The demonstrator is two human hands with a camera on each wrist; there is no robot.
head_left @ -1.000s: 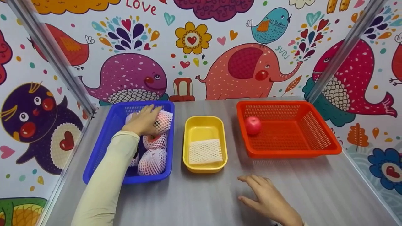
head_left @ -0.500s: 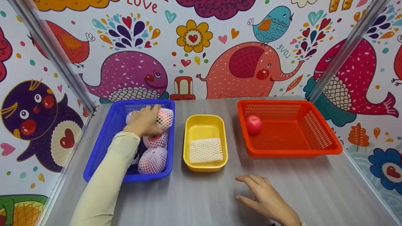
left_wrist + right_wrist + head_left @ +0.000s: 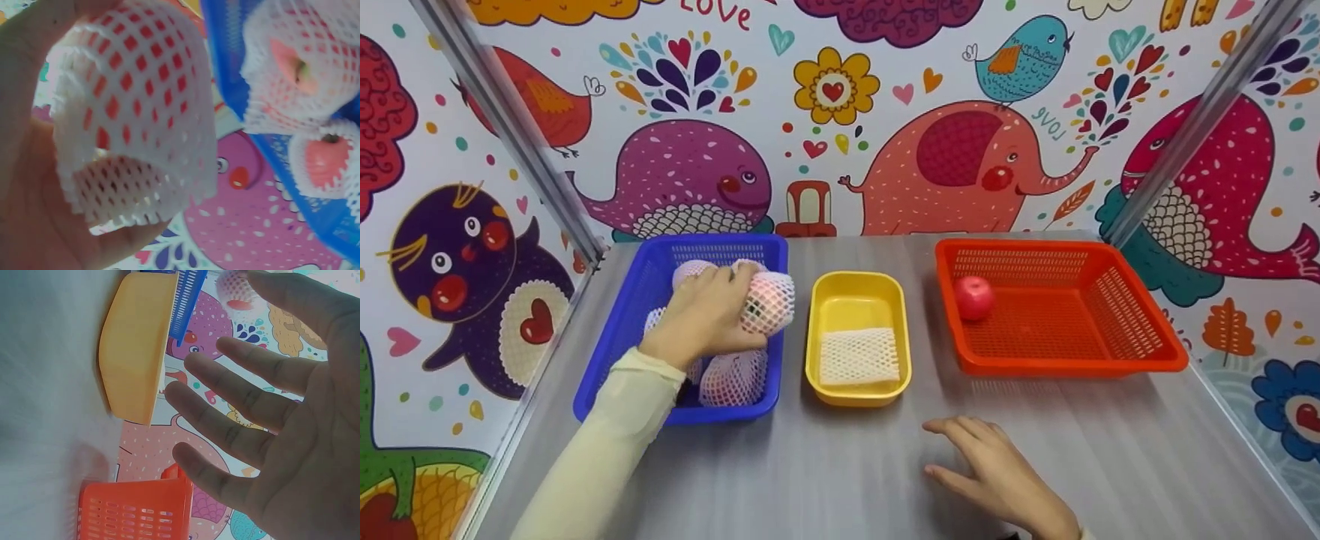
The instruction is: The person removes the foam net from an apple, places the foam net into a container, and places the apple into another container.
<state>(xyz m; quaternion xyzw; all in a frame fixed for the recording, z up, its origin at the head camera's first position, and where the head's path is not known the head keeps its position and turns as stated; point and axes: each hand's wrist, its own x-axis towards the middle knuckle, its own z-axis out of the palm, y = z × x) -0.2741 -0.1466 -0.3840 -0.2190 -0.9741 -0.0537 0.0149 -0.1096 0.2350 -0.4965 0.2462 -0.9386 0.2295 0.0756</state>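
My left hand (image 3: 701, 315) grips an apple in a white foam net (image 3: 770, 304), lifted above the right side of the blue basket (image 3: 781, 375). In the left wrist view, thumb and fingers curl round this netted apple (image 3: 140, 79), and the net's loose end hangs past the fruit. Several other netted apples (image 3: 733, 379) lie in the basket, partly covered by the hand. My right hand (image 3: 1001, 476) hovers low over the table at the front right. Its fingers (image 3: 236, 377) are spread and hold nothing.
Between the baskets stands a yellow tray (image 3: 814, 330) with a flat foam net (image 3: 859, 356) in it. On the right, a red basket (image 3: 1072, 366) holds one bare apple (image 3: 973, 298) at its left wall. Patterned panels with metal posts (image 3: 1192, 127) enclose the grey table (image 3: 840, 472).
My left hand has raised the netted apple out of the pile, bringing it up and toward me. The right hand stays nearly still. The head view has shifted slightly.
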